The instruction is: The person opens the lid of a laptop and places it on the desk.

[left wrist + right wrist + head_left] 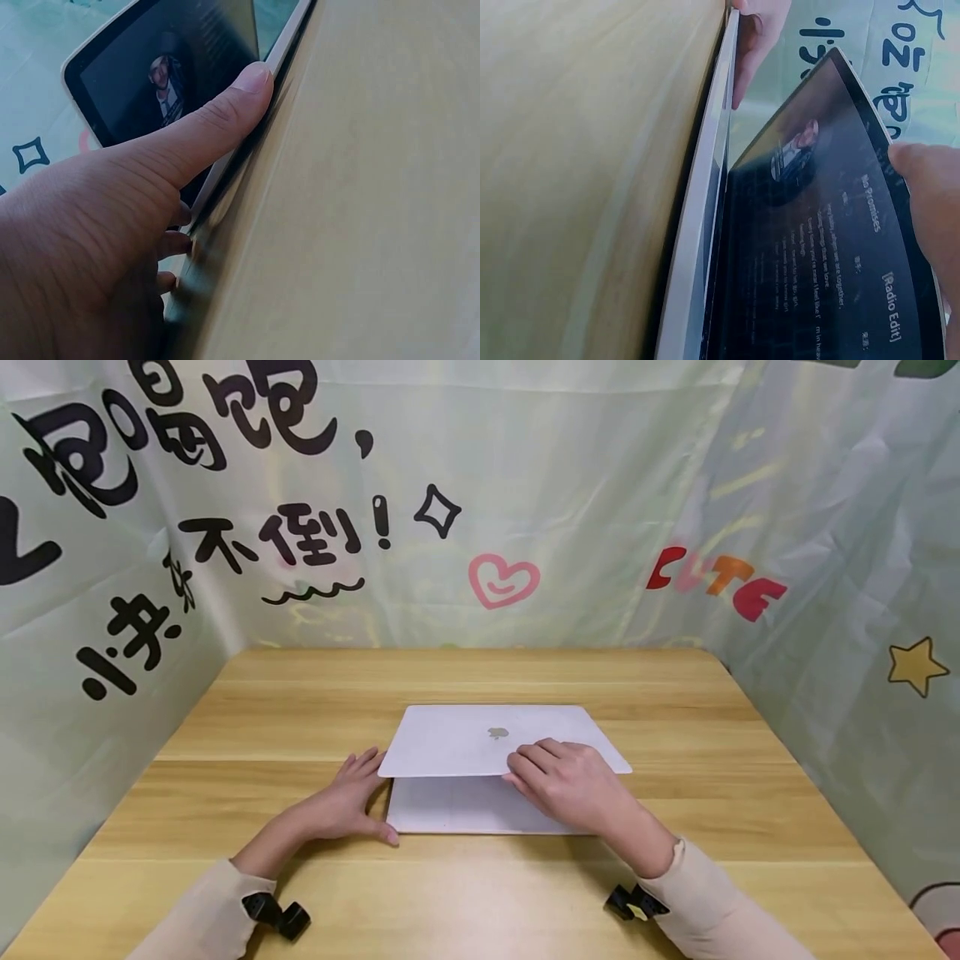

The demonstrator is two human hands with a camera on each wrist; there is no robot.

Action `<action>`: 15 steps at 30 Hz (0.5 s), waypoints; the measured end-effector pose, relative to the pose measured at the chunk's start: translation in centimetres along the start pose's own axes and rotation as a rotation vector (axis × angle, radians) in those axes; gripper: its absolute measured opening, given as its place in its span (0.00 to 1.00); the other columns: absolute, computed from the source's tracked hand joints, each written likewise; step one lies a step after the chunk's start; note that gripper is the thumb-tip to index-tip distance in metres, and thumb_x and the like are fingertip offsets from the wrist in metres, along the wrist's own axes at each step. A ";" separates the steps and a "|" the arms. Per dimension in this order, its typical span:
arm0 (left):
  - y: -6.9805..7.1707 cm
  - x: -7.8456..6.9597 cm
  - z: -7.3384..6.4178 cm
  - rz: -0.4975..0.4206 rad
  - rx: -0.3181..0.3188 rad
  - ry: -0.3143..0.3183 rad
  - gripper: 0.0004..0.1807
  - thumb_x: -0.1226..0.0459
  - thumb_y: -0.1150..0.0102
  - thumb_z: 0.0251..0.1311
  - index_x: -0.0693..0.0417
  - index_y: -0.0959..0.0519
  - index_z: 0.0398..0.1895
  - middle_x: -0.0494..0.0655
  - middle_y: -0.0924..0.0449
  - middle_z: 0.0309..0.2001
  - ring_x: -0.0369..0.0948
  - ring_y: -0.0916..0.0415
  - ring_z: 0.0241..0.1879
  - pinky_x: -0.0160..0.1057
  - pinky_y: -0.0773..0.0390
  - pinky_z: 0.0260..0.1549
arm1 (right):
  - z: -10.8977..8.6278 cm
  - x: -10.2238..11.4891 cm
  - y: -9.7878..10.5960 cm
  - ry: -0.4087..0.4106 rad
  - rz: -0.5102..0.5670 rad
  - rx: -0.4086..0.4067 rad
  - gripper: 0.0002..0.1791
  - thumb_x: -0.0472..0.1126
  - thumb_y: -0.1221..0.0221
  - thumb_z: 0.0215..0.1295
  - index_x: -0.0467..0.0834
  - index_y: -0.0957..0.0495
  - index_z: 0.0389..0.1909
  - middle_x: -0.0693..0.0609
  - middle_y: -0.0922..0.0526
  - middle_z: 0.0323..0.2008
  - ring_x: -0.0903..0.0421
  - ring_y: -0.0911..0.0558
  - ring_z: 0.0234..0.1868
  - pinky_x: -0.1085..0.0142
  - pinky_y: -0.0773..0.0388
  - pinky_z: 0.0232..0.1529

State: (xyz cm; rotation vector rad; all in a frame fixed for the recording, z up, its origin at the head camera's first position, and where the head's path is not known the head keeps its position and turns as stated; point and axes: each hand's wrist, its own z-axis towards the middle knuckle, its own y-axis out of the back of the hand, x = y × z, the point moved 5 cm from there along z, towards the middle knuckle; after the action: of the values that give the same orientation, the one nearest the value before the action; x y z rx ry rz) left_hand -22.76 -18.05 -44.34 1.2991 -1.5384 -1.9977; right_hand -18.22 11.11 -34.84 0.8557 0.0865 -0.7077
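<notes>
A silver laptop sits on the table with its lid [446, 743] tilted partly up over the base [450, 806]. At the lid's front edge, right of the middle, my right hand [570, 785] pinches the rim; the thumb shows against the screen's border in the right wrist view. My left hand [345, 806] touches the base's left side with fingers spread, the thumb at the front corner. A lit dark screen [832, 180] displays a round picture and white text lines. The keyboard is mostly hidden in shadow beneath the lid.
The laptop stands on a light wooden table [285, 710]. Pale green cloth [600, 468] with printed letters, a heart and a star hangs behind and at both sides. Small black devices [276, 916] are strapped at both sleeve cuffs.
</notes>
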 end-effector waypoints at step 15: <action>0.1 0.2 0.0 0.067 -0.004 0.024 0.69 0.27 0.36 0.36 0.60 0.46 0.76 0.60 0.46 0.74 0.61 0.60 0.74 0.63 0.63 0.69 | 0.6 -0.2 0.2 -0.076 -0.077 -0.069 0.19 0.48 0.52 0.76 0.41 0.22 0.32 0.52 0.19 0.28 0.51 0.18 0.28 0.59 0.18 0.29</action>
State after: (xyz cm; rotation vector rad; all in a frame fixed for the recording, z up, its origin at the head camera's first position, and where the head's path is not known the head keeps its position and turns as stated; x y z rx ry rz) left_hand -22.92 -18.18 -44.34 1.2486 -1.5460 -1.9358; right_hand -18.39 10.92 -34.21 0.7618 0.0756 -0.8048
